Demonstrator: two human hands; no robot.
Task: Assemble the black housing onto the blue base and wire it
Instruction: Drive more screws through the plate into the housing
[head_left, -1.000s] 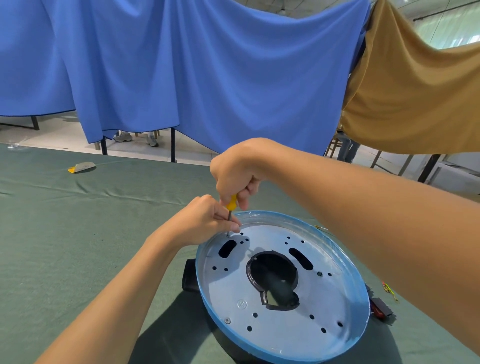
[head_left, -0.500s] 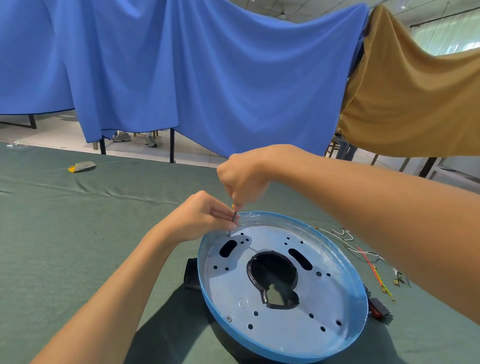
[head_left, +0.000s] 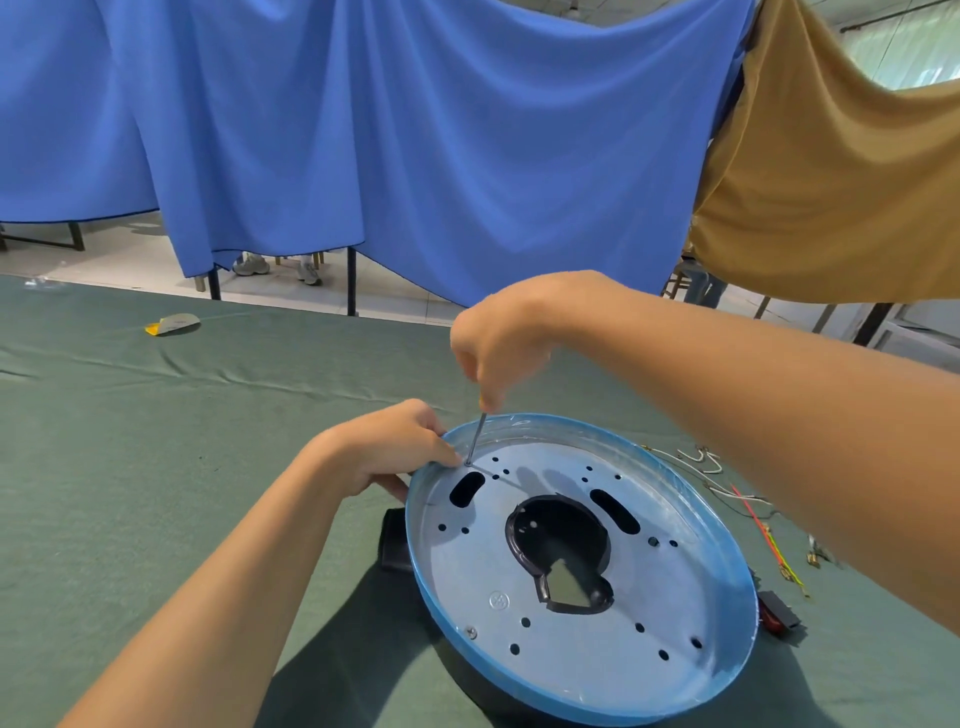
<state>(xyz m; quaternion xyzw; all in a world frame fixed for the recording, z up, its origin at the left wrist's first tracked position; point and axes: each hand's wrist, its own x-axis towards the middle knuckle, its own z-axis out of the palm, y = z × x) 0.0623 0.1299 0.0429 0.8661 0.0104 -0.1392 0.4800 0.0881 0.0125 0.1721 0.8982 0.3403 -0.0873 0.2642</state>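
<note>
A blue drape (head_left: 415, 156) and an ochre drape (head_left: 831, 182) hang behind the green table cover (head_left: 130, 467), which bears a yellow-grey scrap (head_left: 174, 325).

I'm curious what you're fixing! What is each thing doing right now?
base: lies on the housing.
housing: under the base.
right grip: holds the screwdriver.
screwdriver: tilted, tip in a hole near the far rim.
left grip: grips the base's rim beside that tip.
screw: seated near the front rim.
wires: loose on the table.
</note>
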